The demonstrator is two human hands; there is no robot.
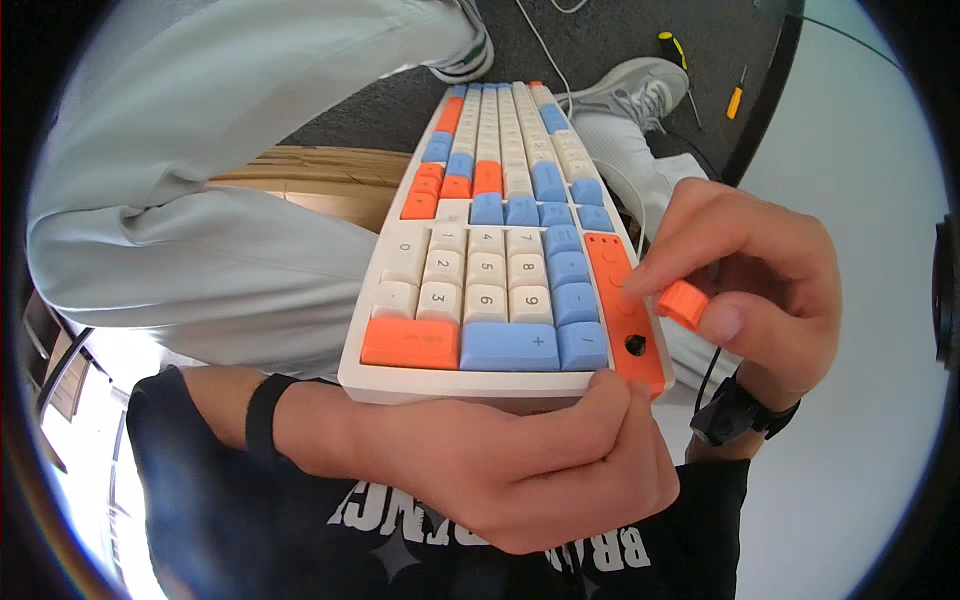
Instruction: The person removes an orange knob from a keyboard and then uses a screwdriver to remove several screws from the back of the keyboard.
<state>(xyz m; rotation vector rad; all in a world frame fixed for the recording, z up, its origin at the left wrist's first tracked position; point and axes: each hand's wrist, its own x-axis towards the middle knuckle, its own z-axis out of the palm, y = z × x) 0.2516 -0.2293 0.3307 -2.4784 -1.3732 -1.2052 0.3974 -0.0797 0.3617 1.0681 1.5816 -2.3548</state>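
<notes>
A white keyboard (405, 330) with cream, blue and orange keys points away from me, its number pad at the near end. My left hand (540, 460) is closed on the near right corner, with the thumb and finger at the edge by an orange panel (625, 312). A round dark spot (635, 345) shows in that panel; whether it is a hole or a post, I cannot tell. Just right of the panel, my right hand (755, 270) pinches a small orange knob (683, 303) with ridged sides between thumb and fingers.
My legs in pale trousers (190, 250) lie under and beside the keyboard. On the dark floor at the far right are a yellow-and-black screwdriver (672, 45) and a small orange-handled one (735, 102). A white surface (840, 430) stretches along the right. A pale cable (540, 40) crosses the floor.
</notes>
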